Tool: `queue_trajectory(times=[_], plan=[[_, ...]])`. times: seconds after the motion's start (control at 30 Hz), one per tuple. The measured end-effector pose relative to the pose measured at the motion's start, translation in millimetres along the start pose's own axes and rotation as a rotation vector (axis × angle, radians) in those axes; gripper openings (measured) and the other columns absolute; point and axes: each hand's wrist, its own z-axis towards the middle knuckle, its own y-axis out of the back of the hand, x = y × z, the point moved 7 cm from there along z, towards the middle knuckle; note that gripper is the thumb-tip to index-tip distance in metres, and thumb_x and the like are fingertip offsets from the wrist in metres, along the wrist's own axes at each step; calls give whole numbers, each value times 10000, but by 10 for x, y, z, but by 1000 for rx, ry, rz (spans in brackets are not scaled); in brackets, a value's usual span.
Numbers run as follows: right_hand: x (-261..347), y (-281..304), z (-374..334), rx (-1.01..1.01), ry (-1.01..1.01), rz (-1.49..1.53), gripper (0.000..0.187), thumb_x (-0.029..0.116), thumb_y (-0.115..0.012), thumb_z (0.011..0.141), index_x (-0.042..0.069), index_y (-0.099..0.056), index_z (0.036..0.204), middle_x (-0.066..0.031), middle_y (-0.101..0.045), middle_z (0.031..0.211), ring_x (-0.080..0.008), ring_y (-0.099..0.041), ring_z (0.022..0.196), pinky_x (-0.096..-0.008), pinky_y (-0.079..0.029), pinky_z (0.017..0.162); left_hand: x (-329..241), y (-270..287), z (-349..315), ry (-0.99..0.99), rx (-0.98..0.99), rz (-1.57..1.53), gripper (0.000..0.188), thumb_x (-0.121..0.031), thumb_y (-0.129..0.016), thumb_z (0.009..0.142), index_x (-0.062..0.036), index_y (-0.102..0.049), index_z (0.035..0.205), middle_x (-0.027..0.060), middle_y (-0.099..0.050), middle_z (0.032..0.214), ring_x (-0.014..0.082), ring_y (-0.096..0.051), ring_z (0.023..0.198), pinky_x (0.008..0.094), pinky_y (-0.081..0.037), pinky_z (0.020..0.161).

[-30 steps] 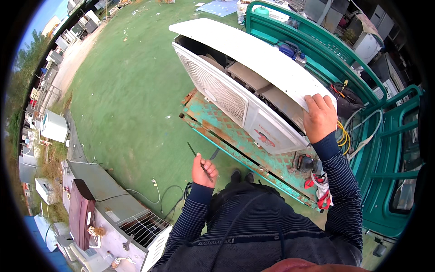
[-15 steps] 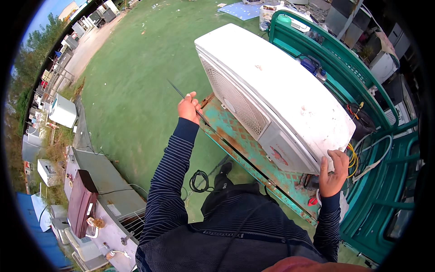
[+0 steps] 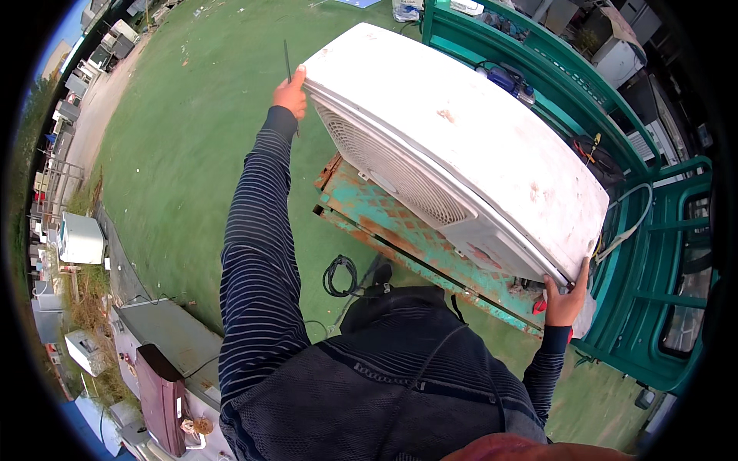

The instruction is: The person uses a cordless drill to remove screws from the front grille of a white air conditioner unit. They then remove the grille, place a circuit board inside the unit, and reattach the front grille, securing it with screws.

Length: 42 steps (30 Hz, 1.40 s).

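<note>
A white air conditioner outdoor unit (image 3: 461, 146) stands on the rusty green bed (image 3: 384, 219) of a small cargo vehicle, its fan grille on the side toward me. My left hand (image 3: 290, 97) is at the unit's far left corner, thumb against its edge. Closed in that hand is a thin dark rod (image 3: 287, 58), pointing up and away; its full length is not visible. At the unit's near right corner, my right hand (image 3: 566, 298) grips the edge, thumb on the front and fingers along the end.
Green side rails (image 3: 592, 92) and the cab (image 3: 676, 276) border the bed. Behind the unit lie a blue tool (image 3: 507, 81) and a dark tool bag (image 3: 598, 160). A coiled black cable (image 3: 338, 276) lies on the green ground; a maroon case (image 3: 160, 399) is at lower left.
My left hand has moved away and left, with the rod, onto the unit's far corner. My right hand now grips the near right corner. The unit's right end appears swung slightly.
</note>
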Motion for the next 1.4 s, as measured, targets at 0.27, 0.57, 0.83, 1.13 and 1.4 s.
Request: queue_trajectory(times=[0.27,0.57,0.83,1.13,1.4], plan=[[-125,-29,-46,-54,-22,36,911,8,-848,671,12,-402,1465,-214,-519,1403,-306,-555,1242,-366,-473,997,-51,-66,45,46,17,17,359,-447,-743,837,-155,-549,913,-83,-271,535,55,-225,387,258,-132,376],[12,-8,-70,-205,90,-66,819,37,-863,666,-17,-493,1394,-191,-573,1361,-254,-564,1239,-350,-431,1040,-15,11,164,11,11,-19,371,-418,-729,850,-109,-526,885,-74,-288,526,56,-240,381,238,-183,346],[2,68,-132,-285,133,-166,825,144,-918,600,-5,-558,1327,-237,-598,1291,-335,-605,1179,-375,-500,965,-15,-88,131,43,34,-28,326,-396,-670,910,-108,-572,1027,-51,-275,550,66,-262,414,233,-197,333],[950,-111,55,-142,330,-389,774,300,-885,630,67,-581,1302,-187,-445,1464,-392,-400,1364,-496,-347,1088,37,-66,173,43,32,-67,368,-411,-709,879,-100,-538,973,-46,-336,544,67,-262,402,228,-199,334],[1354,-896,147,-198,462,-361,701,319,-865,670,62,-605,1268,-108,-602,1334,-306,-524,1288,-455,-383,1044,123,-78,165,98,83,-120,285,-402,-606,947,-147,-524,1044,-49,-285,568,76,-257,417,228,-215,343]])
